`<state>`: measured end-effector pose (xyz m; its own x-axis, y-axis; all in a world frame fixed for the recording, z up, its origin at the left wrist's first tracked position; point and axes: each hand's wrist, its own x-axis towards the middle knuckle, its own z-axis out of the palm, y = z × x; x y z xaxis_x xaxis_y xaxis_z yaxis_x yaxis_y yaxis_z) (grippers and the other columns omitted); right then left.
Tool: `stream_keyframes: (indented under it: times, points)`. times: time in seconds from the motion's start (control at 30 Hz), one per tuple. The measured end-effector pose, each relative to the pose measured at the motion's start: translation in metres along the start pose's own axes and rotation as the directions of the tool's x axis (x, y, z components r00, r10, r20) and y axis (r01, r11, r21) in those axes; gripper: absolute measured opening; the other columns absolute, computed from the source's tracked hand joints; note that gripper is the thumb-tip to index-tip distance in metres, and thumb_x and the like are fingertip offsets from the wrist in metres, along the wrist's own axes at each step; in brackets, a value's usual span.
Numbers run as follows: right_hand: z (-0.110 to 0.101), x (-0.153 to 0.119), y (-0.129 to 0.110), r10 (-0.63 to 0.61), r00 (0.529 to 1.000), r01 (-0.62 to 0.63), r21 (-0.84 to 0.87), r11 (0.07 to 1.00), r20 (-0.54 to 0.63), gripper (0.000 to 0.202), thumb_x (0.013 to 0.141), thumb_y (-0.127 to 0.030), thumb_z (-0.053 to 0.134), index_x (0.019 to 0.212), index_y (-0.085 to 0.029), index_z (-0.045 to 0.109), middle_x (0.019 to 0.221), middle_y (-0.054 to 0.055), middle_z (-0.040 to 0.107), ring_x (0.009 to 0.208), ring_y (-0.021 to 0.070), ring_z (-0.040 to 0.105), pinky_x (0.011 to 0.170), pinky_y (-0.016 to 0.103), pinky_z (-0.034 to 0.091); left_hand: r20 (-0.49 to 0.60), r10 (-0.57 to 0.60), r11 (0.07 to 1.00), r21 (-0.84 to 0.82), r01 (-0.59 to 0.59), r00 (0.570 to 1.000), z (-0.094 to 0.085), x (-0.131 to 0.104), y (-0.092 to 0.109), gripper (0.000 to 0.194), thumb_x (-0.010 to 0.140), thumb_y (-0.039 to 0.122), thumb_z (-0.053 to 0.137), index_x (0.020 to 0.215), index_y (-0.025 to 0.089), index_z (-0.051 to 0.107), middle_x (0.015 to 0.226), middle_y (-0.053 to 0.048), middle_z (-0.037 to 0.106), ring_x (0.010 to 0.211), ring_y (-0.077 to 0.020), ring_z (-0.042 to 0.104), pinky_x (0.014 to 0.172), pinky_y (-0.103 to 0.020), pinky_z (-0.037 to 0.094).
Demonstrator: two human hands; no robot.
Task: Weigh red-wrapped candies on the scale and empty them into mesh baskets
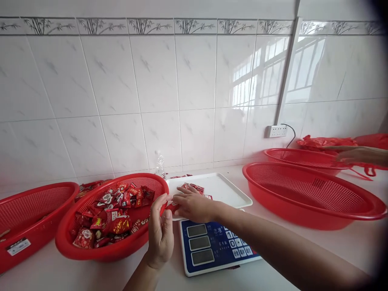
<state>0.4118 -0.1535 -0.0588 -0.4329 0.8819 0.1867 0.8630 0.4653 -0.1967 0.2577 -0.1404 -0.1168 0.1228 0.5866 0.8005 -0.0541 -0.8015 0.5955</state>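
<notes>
My left hand (161, 232) is upright at the right rim of a red oval basket (68, 242), fingers stretched up and thumb apart, with nothing seen in it. Small red snack packets (121, 220) lie heaped in that basket. Palm down, my right hand (194, 203) reaches over the left part of a white scale tray (232, 190), its fingers extended toward my left fingertips. Several red packets (197, 188) lie beside and partly beneath the right hand; what its palm touches is hidden. Below it sits the scale's blue keypad panel (216, 242).
Another red basket (36, 198) stands at far left. To the right are two more red baskets, a near one (291, 214) and a far one (273, 153). A co-worker's hand (357, 155) is over red plastic bags (327, 141). A clear bottle (160, 163) stands by the tiled wall.
</notes>
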Motion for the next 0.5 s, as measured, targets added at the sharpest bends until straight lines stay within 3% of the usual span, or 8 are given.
stream_keyframes:
  times: [0.1,0.17,0.3,0.4,0.5]
  points:
    - [0.003,0.005,-0.003,-0.014,1.0,0.014,-0.037,0.999,-0.012,0.029,0.088,-0.038,0.046,0.108,-0.024,0.062,0.11,0.007,0.064,0.116,0.0266,0.046,0.1,0.053,0.024,-0.005,-0.033,0.999,0.0,0.033,0.999,-0.001,0.002,-0.002,0.031,0.094,0.032,0.037,0.122,0.021,0.043,0.119,-0.012,0.054,0.112,-0.0219,0.052,0.094,-0.041,0.044]
    - [-0.003,0.001,0.002,-0.043,0.999,0.043,-0.06,0.997,-0.009,0.02,0.085,-0.025,0.049,0.094,-0.025,0.067,0.103,0.004,0.067,0.116,0.0249,0.046,0.101,0.05,0.023,0.006,-0.032,0.999,0.017,0.032,0.999,-0.001,0.003,-0.002,0.031,0.094,0.032,0.037,0.122,0.021,0.042,0.119,-0.012,0.054,0.112,-0.0218,0.052,0.095,-0.041,0.043]
    - [-0.024,-0.019,0.021,-0.026,1.0,0.026,0.003,1.0,-0.006,0.044,0.071,0.0,0.046,0.097,-0.028,0.066,0.122,0.0,0.059,0.128,0.0225,0.034,0.103,0.048,0.023,0.038,-0.016,0.999,0.04,0.015,0.999,-0.001,0.003,0.0,0.03,0.094,0.03,0.036,0.123,0.022,0.041,0.117,-0.012,0.054,0.111,-0.021,0.051,0.095,-0.041,0.042]
    - [-0.034,-0.035,0.035,0.057,0.997,-0.051,0.104,0.993,-0.05,0.044,0.069,0.0,0.047,0.1,-0.025,0.065,0.126,0.002,0.055,0.12,0.0189,0.044,0.096,0.038,0.036,0.055,-0.021,0.999,0.044,0.018,0.998,0.0,0.003,0.002,0.03,0.094,0.029,0.036,0.123,0.022,0.041,0.116,-0.011,0.054,0.111,-0.0205,0.051,0.094,-0.04,0.042]
    - [-0.036,-0.045,0.042,0.111,0.992,-0.1,0.141,0.985,-0.066,0.028,0.074,-0.008,0.05,0.091,-0.022,0.066,0.113,0.003,0.062,0.106,0.017,0.054,0.088,0.033,0.043,0.073,-0.003,0.998,0.065,-0.002,0.997,0.001,0.003,0.002,0.029,0.094,0.029,0.037,0.122,0.023,0.042,0.116,-0.01,0.055,0.111,-0.0208,0.051,0.094,-0.041,0.042]
